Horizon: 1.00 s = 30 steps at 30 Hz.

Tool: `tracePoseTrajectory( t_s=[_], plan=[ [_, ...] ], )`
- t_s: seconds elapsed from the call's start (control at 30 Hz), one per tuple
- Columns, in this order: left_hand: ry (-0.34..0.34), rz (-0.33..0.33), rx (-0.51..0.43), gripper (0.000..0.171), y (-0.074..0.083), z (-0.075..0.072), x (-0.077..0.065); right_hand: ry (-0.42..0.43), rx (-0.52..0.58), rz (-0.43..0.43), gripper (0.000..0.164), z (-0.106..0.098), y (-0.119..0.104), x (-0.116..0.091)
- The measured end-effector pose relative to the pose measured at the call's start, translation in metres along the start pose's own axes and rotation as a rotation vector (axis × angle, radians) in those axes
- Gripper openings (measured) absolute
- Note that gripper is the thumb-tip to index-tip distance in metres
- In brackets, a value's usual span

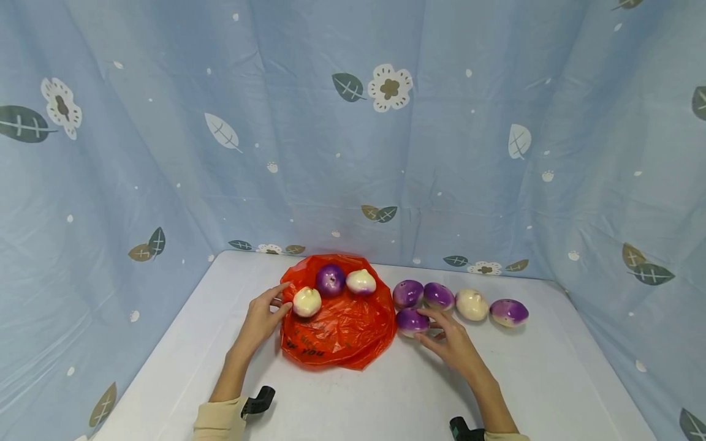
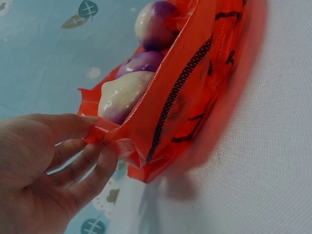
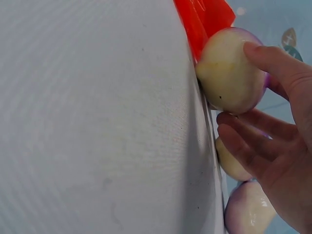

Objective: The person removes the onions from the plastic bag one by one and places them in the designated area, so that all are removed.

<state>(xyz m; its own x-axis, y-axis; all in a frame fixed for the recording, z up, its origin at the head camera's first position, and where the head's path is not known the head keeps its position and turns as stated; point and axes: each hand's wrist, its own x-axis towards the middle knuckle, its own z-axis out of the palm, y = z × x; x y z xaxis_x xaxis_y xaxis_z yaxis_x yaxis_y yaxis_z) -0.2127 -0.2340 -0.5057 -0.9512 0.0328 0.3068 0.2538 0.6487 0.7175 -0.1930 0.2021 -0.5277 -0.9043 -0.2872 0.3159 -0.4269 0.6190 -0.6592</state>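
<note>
A red plastic bag [image 1: 342, 331] lies spread on the table with its mouth open, dark lettering on its side. Three glossy purple-and-white turnips are in it: a purple one [image 1: 330, 280], a pale one [image 1: 361, 282] and another pale one [image 1: 306, 302] at the left. My left hand [image 1: 265, 318] pinches the bag's left rim between thumb and fingers, as the left wrist view [image 2: 53, 165] shows. Right of the bag, my right hand [image 1: 449, 340] has thumb and fingers around a turnip [image 3: 229, 70], purple above and white below. This turnip sits close against the bag's right edge.
To the right, several more turnips stand in a rough row: two purple ones [image 1: 408, 294] behind the right hand, a whitish one [image 1: 472, 305] and a purple one [image 1: 509, 313] at the end. Behind the white table [image 1: 353, 404] hangs a blue patterned curtain [image 1: 309, 153].
</note>
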Motion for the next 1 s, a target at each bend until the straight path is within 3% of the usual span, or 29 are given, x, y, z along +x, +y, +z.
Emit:
tracePoseTrajectory(
  t_s=[0.6, 1.0],
  plan=[
    [0.001, 0.009, -0.008, 0.049, 0.0004, -0.0006, -0.0009, 0.009, 0.005, 0.004, 0.055, -0.0048, -0.0002, -0.0026],
    [0.0, 0.013, -0.013, 0.05, -0.0002, -0.0002, -0.0002, 0.147, 0.032, -0.054, 0.044, -0.0094, -0.0009, -0.0004]
  ],
)
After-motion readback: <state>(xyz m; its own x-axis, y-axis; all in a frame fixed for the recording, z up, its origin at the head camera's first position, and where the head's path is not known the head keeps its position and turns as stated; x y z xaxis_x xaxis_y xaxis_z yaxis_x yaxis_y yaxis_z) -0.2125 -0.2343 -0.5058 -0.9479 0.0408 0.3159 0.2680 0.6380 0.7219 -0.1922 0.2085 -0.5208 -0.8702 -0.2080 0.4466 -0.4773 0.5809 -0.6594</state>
